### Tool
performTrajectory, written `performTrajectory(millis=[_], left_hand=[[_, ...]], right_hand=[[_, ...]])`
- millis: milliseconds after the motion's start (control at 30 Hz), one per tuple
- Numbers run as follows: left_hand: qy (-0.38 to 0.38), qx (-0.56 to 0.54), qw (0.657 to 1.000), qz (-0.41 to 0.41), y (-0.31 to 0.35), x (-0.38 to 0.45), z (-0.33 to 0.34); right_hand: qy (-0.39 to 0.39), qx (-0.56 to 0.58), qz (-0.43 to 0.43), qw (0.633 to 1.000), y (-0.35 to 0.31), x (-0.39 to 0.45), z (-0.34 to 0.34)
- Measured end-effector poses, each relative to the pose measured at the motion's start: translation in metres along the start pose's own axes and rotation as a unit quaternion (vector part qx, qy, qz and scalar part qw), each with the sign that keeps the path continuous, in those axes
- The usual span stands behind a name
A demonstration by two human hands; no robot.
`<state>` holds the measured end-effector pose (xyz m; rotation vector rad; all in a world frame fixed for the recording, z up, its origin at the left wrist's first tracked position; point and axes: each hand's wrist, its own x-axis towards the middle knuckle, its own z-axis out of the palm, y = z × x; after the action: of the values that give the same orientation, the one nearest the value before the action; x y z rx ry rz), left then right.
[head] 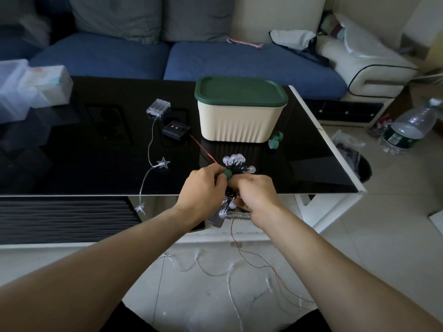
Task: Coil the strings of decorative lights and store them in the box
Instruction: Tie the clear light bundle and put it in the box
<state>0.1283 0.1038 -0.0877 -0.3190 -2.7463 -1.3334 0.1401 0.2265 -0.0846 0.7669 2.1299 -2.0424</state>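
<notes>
Blue sofa (134,56) with grey cushions spans the background, and a cream armchair (374,68) stands at its right end. In front lies a black glass coffee table (72,152) with a white edge. On its far right part stands the cream ribbed storage box (239,121), closed by its green lid (239,91). A clear water bottle (410,127) lies on the floor to the right of the table. Translucent plastic containers (28,87) occupy the table's far left corner.

Left hand (203,185) and right hand (257,191) meet above the table's near edge, both curled around a bundle of globe lights (236,161) on dark wire; clear round bulbs protrude above and below the fingers. The left hand's fingers pinch a green strap (226,174) against the bundle. Thin red and black leads (261,264) trail from the bundle to the floor and to a black controller box (176,129) lying left of the storage box.

A clear battery case (158,107) lies just beyond the controller; its star light string (163,163) runs over the table edge onto the tiled floor. Green straps (275,140) lie at the storage box's right base.
</notes>
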Motion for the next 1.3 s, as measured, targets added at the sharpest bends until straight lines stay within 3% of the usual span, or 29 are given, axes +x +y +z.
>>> performTrajectory(millis=[133,300,533,800,1300], left_hand=[[0.008,-0.021,1.000,-0.005,-0.002,0.002,0.000],[-0.020,-0.057,0.998,0.011,0.001,0.000,0.003],[-0.017,-0.105,0.994,0.010,0.000,0.006,-0.005],[-0.036,-0.152,0.985,-0.079,-0.006,0.015,-0.013],[-0.052,-0.188,0.977,-0.089,-0.005,0.019,-0.022]], right_hand=[[-0.068,0.190,0.103,0.974,-0.008,-0.003,0.002],[-0.113,0.302,0.126,0.938,-0.004,-0.006,0.007],[-0.159,0.306,0.106,0.933,-0.005,-0.008,0.008],[-0.202,0.320,0.132,0.916,-0.010,-0.001,0.004],[-0.258,0.377,0.118,0.882,-0.011,-0.002,0.011]])
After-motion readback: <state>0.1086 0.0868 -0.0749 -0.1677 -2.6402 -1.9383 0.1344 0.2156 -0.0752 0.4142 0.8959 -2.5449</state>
